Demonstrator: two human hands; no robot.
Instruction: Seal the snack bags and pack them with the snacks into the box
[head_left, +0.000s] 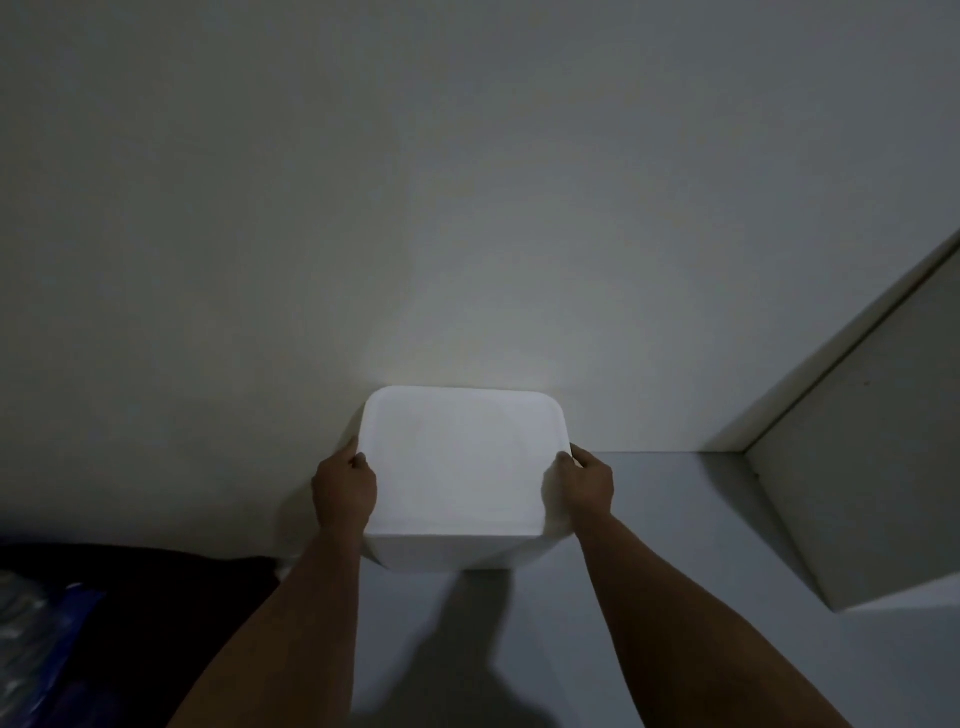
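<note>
A white box (460, 467) with rounded corners and a closed lid stands on a pale surface against the wall, in the lower middle of the head view. My left hand (344, 491) grips its left edge, thumb on the lid. My right hand (584, 486) grips its right edge the same way. The lid hides the box's inside. No snack bags or snacks show.
A pale wall (467, 208) rises right behind the box. A white cabinet or door panel (857, 493) stands at the right. At the lower left lie dark fabric (156, 597) and a blue and clear plastic package (41, 634).
</note>
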